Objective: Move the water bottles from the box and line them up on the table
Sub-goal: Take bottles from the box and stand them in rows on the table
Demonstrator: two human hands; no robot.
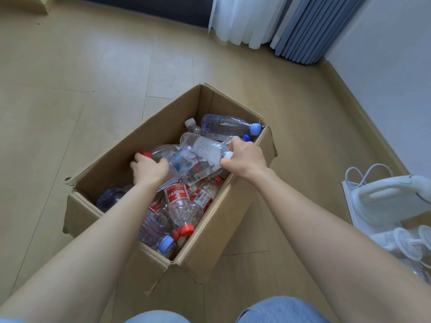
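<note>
A person reaches both arms into an open cardboard box (217, 231) on a pale wood floor (93, 78). The left hand (149, 170) grips a red-capped bottle (163, 150) at its neck and the right hand (245, 158) a white-capped bottle (207, 148), above jumbled clear bottles (179, 206).

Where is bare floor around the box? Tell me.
Free: pale wooden floor left of the brown cardboard box, and beyond it up to the white curtain. Crowded: clear plastic bottles fill the box; white plastic appliances lie right.

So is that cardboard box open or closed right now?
Open. No flap covers the box top; bottles lie piled inside in view. The left hand grips a red-capped bottle there, the right hand a white-capped bottle.
</note>
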